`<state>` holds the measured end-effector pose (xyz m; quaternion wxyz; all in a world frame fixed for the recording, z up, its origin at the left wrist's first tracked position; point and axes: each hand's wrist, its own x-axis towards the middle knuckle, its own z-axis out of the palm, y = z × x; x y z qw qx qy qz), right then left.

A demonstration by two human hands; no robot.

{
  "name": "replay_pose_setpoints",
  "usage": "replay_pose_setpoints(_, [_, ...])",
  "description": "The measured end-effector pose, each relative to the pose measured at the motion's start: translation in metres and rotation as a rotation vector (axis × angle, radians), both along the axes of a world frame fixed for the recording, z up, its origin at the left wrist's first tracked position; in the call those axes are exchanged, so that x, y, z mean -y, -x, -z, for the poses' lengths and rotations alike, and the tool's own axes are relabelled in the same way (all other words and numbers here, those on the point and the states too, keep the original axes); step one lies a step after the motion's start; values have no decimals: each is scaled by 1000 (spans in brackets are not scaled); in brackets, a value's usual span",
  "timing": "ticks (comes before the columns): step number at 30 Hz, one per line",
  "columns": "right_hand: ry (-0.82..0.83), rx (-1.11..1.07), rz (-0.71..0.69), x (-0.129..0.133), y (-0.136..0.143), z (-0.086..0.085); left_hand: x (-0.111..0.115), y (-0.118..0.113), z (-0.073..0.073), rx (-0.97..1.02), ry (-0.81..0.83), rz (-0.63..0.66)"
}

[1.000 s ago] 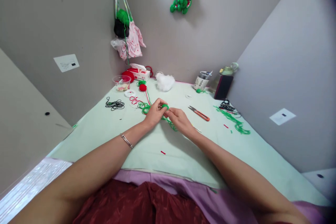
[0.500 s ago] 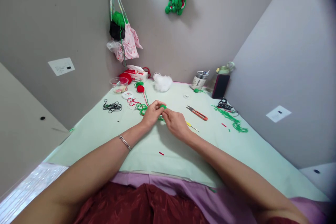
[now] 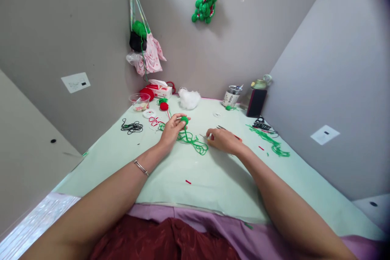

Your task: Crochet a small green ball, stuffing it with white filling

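My left hand (image 3: 171, 132) is closed on a small round green crocheted piece (image 3: 184, 120), pinched between thumb and fingers. From that piece a strand runs down to loose loops of green yarn (image 3: 195, 143) on the table. To the right, my right hand (image 3: 224, 140) has its fingers closed on a crochet hook (image 3: 208, 138); a bit of yellow handle and the thin metal tip show, pointing left. Orange-handled thread snips (image 3: 238, 138) lie just behind the right hand, partly hidden by it.
Black cord (image 3: 131, 126), a clear plastic tub (image 3: 140, 101), a red yarn ball (image 3: 164, 106) and a tissue box (image 3: 161, 90) are at left. White stuffing (image 3: 189, 99) lies at the back. A can (image 3: 231, 96), a phone (image 3: 256, 103) and cut green yarn (image 3: 271, 142) stand or lie at right.
My hands have separated. The right hand has moved right and picked up the crochet hook from the table, while the left keeps the green piece, now more visible.
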<state>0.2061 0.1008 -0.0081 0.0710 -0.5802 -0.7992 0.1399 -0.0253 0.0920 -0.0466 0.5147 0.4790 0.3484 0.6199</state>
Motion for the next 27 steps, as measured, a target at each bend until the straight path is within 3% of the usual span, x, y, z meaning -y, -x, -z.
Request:
replay_pose_setpoints(4, [36,-39,34,-5,-1,8,2,-3,2,-50,-28,40])
replay_pose_setpoints(9, [22,-328,71,-7,1,-3,2,-4,6,-102,-62,52])
replay_pose_setpoints(16, [155,-803,-124,22,24,-20,2,-6,8,-184,-126,24])
replay_pose_setpoints(23, [383,-900,-209,33,38,-14,5,-7,10,-266,-144,20])
replay_pose_setpoints(27, [406,-950,-183,33,43,-8,5,-9,11,-293,-151,26])
